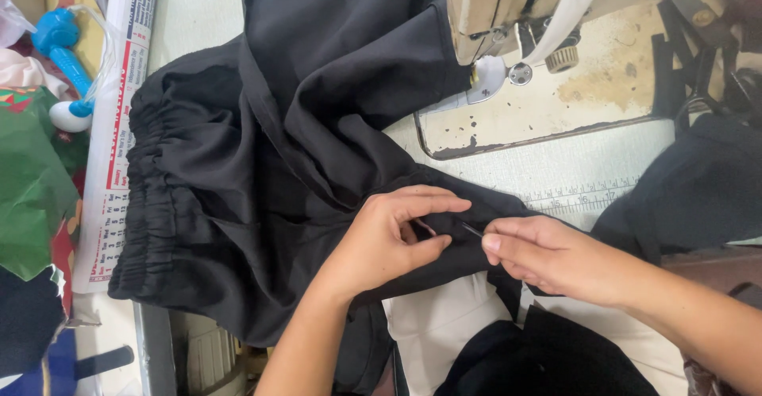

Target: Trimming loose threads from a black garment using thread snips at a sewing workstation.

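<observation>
Fingers (432,205) pinch black garment (262,166) (right hand (548,253) holds thin tool (471,228)).

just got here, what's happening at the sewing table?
A person is working on a black garment with an elastic waistband, spread on the table in front of a sewing machine. The left hand pinches a fold of the fabric near its edge. The right hand holds a thin dark tool, its tip at that same spot; what kind of tool is too small to tell. The cloth lies beside the machine's needle area, not under it.
</observation>
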